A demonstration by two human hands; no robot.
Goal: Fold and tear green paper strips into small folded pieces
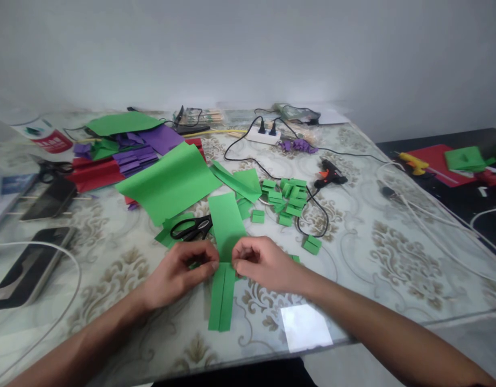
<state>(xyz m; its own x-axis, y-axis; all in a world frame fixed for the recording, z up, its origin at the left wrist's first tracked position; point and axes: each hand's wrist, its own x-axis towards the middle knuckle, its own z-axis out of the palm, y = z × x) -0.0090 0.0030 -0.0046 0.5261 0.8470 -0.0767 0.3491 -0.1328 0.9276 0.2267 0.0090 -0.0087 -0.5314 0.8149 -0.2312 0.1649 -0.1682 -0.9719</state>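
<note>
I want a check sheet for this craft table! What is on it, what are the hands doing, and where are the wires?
Surface: glass-topped table over a patterned cloth.
Job's things: long green paper strip, folded lengthwise at its near end, pinched by both hands; black scissors lying just behind the left hand.
Clutter: pile of small folded green pieces, large green sheet, purple paper strips, red paper, black glue gun, two phones at the left edge.
Grippers: left hand and right hand, fingers closed on the strip.
Cables: black cord looping from the white power strip; white cables at both sides.
Surroundings: plain grey wall; a second glue gun, yellow, far right.
</note>
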